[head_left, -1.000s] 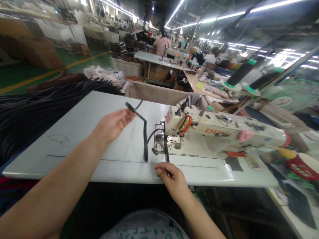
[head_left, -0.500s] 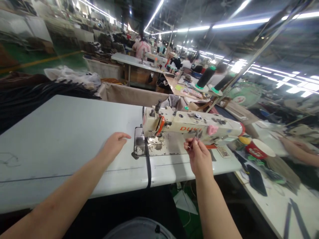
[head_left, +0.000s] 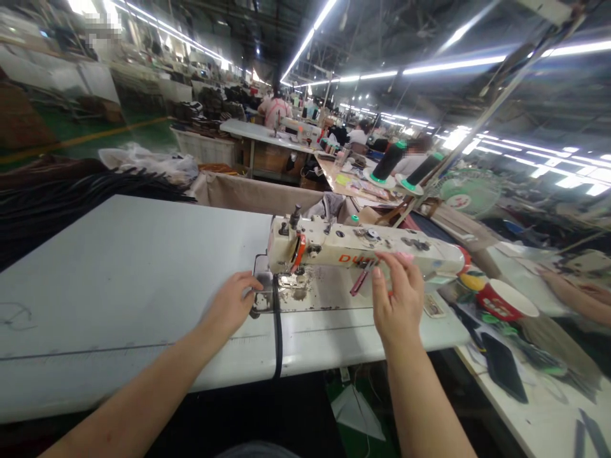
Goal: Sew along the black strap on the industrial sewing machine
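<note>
A white sewing machine with orange lettering stands on the pale table. A narrow black strap runs from beside its presser foot down over the table's front edge. My left hand is at the left end of the machine's metal bed plate, fingers stretched out and apart, holding nothing. My right hand hovers before the machine's arm with its fingers spread. Just left of it, a small pair of snips with a pinkish handle leans under the arm, apart from my fingers; its upper end is partly hidden.
Dark strips are heaped beyond the table's left side. A side table at right holds a red-and-white tub and a black flat piece. A co-worker's arm reaches in at far right. Black thread cones stand behind.
My right hand has let go of the snips, opened, and moved slightly right. The snips now rest by the machine. My left hand has shifted right, to the bed plate. The view has tilted slightly.
</note>
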Demonstrator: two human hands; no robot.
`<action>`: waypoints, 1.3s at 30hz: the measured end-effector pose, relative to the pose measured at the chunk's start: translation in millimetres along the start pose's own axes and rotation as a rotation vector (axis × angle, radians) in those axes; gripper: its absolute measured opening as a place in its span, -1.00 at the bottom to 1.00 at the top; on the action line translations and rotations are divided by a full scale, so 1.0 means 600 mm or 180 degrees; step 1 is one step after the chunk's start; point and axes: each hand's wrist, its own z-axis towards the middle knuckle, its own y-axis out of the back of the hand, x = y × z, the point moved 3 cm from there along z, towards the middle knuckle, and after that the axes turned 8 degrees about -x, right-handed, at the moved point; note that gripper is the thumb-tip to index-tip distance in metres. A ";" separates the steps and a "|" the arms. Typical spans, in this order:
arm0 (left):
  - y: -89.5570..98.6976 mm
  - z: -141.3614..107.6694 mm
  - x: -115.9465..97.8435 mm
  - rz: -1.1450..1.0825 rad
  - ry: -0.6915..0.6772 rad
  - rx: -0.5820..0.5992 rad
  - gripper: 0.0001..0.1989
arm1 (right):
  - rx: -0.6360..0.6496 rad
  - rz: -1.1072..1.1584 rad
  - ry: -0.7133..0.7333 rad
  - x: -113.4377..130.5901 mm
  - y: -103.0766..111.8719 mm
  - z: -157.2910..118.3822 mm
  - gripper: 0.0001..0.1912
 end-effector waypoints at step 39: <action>0.003 -0.231 -0.086 -0.1326 0.0385 0.3309 -0.56 | 0.2336 0.0655 0.0717 0.124 -0.157 -0.242 -0.55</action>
